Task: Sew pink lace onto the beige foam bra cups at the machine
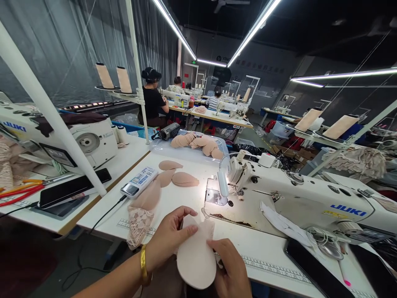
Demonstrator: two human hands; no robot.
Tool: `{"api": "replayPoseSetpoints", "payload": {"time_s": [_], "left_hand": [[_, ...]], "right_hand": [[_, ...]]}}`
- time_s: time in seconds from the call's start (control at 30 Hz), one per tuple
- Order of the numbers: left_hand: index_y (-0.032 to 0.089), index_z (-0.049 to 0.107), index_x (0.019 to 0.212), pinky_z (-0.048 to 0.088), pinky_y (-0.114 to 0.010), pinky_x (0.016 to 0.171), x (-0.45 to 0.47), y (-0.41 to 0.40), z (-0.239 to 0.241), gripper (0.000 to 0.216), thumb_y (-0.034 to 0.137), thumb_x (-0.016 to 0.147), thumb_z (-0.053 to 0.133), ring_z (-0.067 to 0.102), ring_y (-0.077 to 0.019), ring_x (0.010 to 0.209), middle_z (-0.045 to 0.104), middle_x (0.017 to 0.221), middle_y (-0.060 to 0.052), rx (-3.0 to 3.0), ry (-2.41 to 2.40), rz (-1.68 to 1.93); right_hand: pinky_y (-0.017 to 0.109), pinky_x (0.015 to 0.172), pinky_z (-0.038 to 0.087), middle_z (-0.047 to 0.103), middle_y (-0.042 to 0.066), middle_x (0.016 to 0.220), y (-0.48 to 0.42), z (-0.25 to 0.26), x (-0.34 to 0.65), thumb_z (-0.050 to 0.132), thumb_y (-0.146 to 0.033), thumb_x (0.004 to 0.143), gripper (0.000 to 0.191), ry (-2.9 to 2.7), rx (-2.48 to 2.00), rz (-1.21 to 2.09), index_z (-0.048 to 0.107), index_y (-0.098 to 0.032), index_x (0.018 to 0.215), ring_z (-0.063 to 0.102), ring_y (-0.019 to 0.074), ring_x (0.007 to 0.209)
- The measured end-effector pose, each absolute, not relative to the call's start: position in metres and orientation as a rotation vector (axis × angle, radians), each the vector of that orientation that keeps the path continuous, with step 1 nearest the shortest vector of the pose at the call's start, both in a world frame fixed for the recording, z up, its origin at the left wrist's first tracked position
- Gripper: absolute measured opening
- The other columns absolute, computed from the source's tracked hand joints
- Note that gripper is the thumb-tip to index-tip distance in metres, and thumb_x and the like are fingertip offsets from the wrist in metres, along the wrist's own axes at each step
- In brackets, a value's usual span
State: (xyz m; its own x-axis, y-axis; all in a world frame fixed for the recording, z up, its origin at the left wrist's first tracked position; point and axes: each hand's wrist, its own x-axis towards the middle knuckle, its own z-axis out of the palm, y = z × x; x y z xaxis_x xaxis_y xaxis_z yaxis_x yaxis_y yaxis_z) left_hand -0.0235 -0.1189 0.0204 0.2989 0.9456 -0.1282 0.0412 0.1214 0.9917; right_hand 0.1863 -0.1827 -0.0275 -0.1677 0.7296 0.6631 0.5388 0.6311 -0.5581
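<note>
A pale, teardrop-shaped bra cup pad (197, 258) is held between both hands at the table's front edge, its rounded end down. My left hand (172, 231) pinches its upper left side, thumb on top. My right hand (231, 265) grips the right edge, with the fingers partly hidden underneath. Some lace (211, 227) shows behind the pad near its narrow top. Left of my hands, a beige lace piece (139, 225) hangs over the table edge below a beige cup (149, 196). More beige cup pieces (185, 179) lie farther back on the table.
A JUKI sewing machine (297, 194) stands to the right, its small lamp (222, 182) lit. Behind the table, a clear plastic bin (158, 147) holds several cup pieces. A white device (139, 182) with a cable lies left; a black phone (316, 265) lies front right. Co-workers sit farther back.
</note>
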Motion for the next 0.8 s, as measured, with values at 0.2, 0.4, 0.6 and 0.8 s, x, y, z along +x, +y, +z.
{"api": "replayPoseSetpoints", "payload": {"time_s": [0.2, 0.4, 0.6, 0.8], "left_hand": [[0.021, 0.053, 0.099, 0.029, -0.023, 0.058, -0.018, -0.123, 0.02, 0.035, 0.035, 0.076, 0.075, 0.034, -0.0125, 0.062, 0.038, 0.061, 0.009, 1.469, 1.142, 0.746], [0.02, 0.055, 0.1, 0.027, -0.021, 0.054, -0.017, -0.12, 0.013, 0.051, 0.048, 0.07, 0.085, 0.03, -0.009, 0.057, 0.033, 0.061, 0.011, 1.19, 0.848, 0.769], [0.015, 0.065, 0.086, 0.038, -0.024, 0.064, -0.02, -0.119, 0.01, 0.044, 0.055, 0.077, 0.08, 0.049, -0.013, 0.068, 0.055, 0.072, 0.002, 1.241, 0.907, 0.807], [0.013, 0.07, 0.084, 0.041, -0.027, 0.068, -0.014, -0.119, 0.014, 0.046, 0.059, 0.083, 0.071, 0.053, -0.0175, 0.076, 0.062, 0.08, -0.004, 1.291, 0.889, 0.693]], "right_hand": [[0.035, 0.081, 0.058, 0.062, 0.009, 0.111, -0.188, -0.006, 0.19, 0.056, -0.053, 0.098, 0.059, -1.799, -1.228, 0.464, 0.045, -0.025, 0.149, 0.062, 0.0239, 0.095], [0.022, 0.058, 0.046, 0.055, 0.0, 0.074, -0.175, -0.013, 0.176, 0.051, -0.051, 0.103, 0.036, -1.545, -1.289, 0.955, 0.06, -0.02, 0.086, 0.053, 0.0149, 0.066], [0.035, 0.081, 0.056, 0.064, 0.011, 0.115, -0.166, -0.021, 0.203, 0.048, -0.049, 0.104, 0.045, -1.559, -1.487, 0.462, 0.057, -0.023, 0.139, 0.063, 0.0254, 0.102], [0.034, 0.08, 0.059, 0.064, 0.01, 0.11, -0.18, -0.004, 0.182, 0.048, -0.025, 0.105, 0.042, -1.837, -1.244, 0.244, 0.048, -0.026, 0.147, 0.065, 0.0225, 0.096]]}}
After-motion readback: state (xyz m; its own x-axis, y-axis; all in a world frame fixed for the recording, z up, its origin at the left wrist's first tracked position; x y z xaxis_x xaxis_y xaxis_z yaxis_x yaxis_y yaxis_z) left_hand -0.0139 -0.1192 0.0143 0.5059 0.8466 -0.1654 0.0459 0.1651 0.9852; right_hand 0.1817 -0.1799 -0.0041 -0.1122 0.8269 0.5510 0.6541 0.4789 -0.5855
